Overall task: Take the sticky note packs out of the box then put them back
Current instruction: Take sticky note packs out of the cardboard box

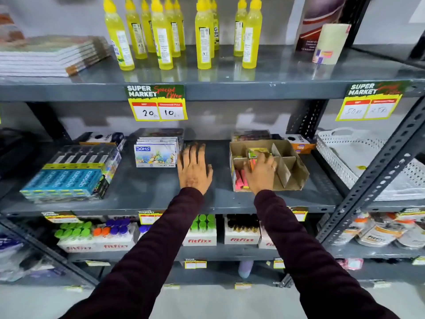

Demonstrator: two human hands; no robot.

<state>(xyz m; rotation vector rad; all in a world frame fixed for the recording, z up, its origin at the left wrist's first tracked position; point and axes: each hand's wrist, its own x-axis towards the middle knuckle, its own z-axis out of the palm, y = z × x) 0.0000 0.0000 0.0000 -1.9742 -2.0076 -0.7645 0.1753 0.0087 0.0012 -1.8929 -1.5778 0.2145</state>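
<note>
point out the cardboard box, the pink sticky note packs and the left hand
cardboard box [296, 168], head view, on its right side wall
pink sticky note packs [239, 180], head view, on the pack tops in the front-left compartment
left hand [194, 170], head view, on the back of the hand

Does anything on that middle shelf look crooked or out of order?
Yes. The cardboard box sits skewed to the shelf edge, with its right compartments empty and packs only at its left, where the right hand reaches in. The left hand lies flat on bare shelf. Nothing looks spilled.
</note>
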